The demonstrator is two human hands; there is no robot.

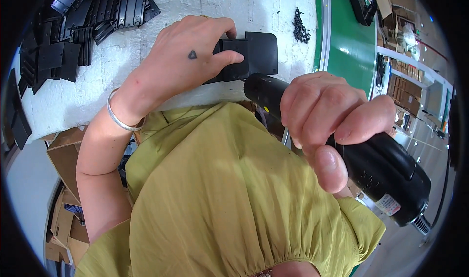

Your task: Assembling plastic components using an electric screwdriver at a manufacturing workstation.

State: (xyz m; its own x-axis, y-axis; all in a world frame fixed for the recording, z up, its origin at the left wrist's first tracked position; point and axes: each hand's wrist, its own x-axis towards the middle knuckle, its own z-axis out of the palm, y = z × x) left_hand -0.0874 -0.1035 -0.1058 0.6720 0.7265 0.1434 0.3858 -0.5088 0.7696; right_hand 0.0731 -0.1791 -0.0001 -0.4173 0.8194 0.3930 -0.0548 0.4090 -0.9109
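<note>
My left hand [188, 52] holds a flat black plastic part [263, 54] on the white padded work surface [195, 0]. Its thumb presses on the part's top, and the other fingers curl over the far side, partly hidden. In my right hand [337, 115] is a black, cylindrical electric screwdriver [395, 174], fingers wrapped round its body. The tool slants, its nose by the near edge of the part; a short bit of metal shows there, though I cannot tell whether it sits in a screw.
Many black plastic pieces [63, 57] lie heaped at the far left. A small pile of dark screws [300, 27] is on the padding's right side. Beyond it runs a green surface [349, 42] with a black tray-like object [361, 5]. Cardboard boxes [68, 155] stand below at left.
</note>
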